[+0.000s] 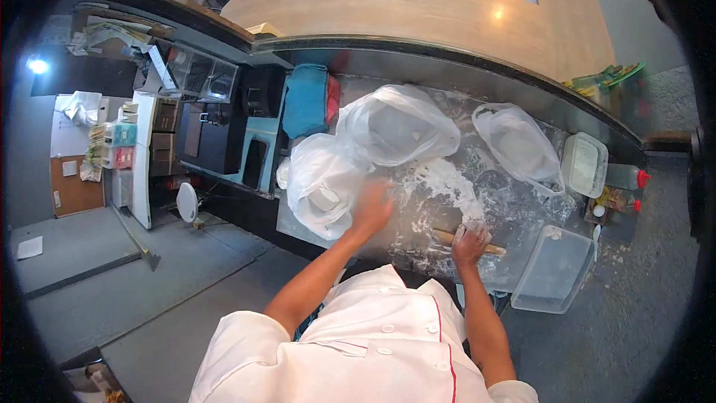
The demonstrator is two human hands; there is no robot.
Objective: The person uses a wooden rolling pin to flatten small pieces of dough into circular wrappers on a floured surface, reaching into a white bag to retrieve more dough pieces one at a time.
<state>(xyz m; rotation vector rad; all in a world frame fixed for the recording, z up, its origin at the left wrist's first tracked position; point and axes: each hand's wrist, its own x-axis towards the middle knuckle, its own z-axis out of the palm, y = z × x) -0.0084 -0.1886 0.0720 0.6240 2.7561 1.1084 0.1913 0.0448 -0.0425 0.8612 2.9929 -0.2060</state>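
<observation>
My right hand (471, 239), dusted with flour, is closed over the middle of a wooden rolling pin (496, 249) lying on the steel worktop (386, 240). My left hand (373, 204) is blurred by motion, beside a white plastic bag (313, 215) with something pale inside; whether it touches the bag is unclear. Behind it lies a larger, clear plastic bag (400, 123), partly open. A patch of white flour (450, 184) spreads over the worktop in front of my hands, with thinner smears around the rolling pin.
Farther right are another plastic bag (517, 148) with pale contents, a tub of white powder (585, 163), a clear plastic container (554, 271) and a red-capped bottle (623, 176). Folded blue cloth (305, 101) sits at the back left. A raised ledge (425, 45) borders the worktop's far side.
</observation>
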